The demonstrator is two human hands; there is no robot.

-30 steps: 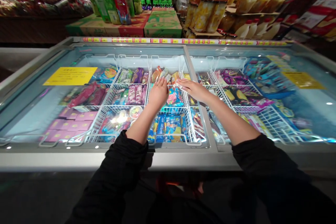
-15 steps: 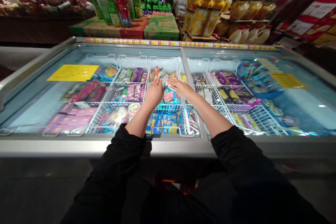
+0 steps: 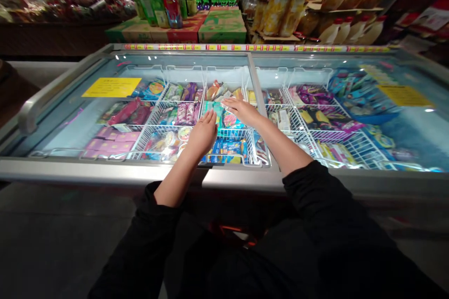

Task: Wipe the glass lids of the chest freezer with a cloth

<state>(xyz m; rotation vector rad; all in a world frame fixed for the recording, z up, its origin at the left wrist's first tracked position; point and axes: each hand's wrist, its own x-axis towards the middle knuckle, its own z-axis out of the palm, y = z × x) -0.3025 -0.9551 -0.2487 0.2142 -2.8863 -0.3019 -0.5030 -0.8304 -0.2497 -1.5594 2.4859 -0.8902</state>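
Observation:
Over the freezer's sliding glass lid (image 3: 119,63), my right hand (image 3: 240,110) lies palm down. Its fingers press on a small white cloth or tissue (image 3: 226,107), mostly hidden under them. Nearer to me and to the left, my left hand (image 3: 204,133) rests with fingers stretched out and nothing visible in it. A ring shows on one finger. Beneath the glass, white wire baskets (image 3: 250,147) hold bagged and wrapped frozen goods, among them teal packets (image 3: 213,107) between my hands and blue packets (image 3: 229,146) below them.
Yellow notices (image 3: 111,87) lie on the glass at both sides. A raised handle (image 3: 30,114) stands at the left end. Behind the freezer are bottles (image 3: 154,2) on cartons (image 3: 222,28) and stacked glass jars (image 3: 280,14). A metal rim (image 3: 242,180) runs along the front.
My left hand has moved back toward me and slightly left, apart from my right hand. The right hand stays on the white cloth. The view has shifted slightly.

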